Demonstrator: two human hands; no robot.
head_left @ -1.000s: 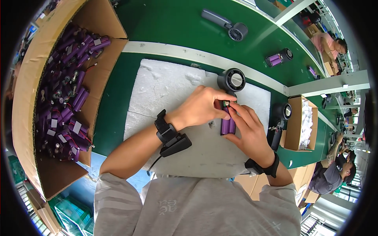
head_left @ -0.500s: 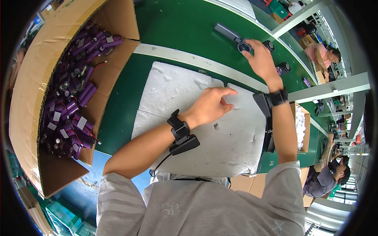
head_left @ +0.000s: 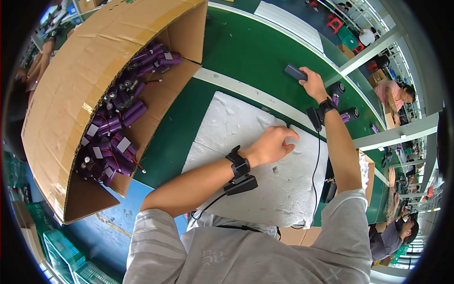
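My right hand reaches to the far side of the green bench, its fingers closed round one end of a dark grey handheld fan. The straight grey handle sticks out to the left of my fingers; the round bladed end is hidden by the hand now. Above the white foam slab hovers my left hand, fingers curved and thumb apart, with nothing in it. Two black round parts with purple cells attached, one close to my right hand and another nearer me, rest on the bench.
On the left a large open cardboard box lies tilted, holding several purple wired battery packs. A white rail runs across the green bench. A smaller box with white material stands right. People sit farther right.
My right hand has closed over the fan's round end, and the handle now shows shorter beside it. The view has shifted, so the box and slab sit farther right. My left hand stays over the slab.
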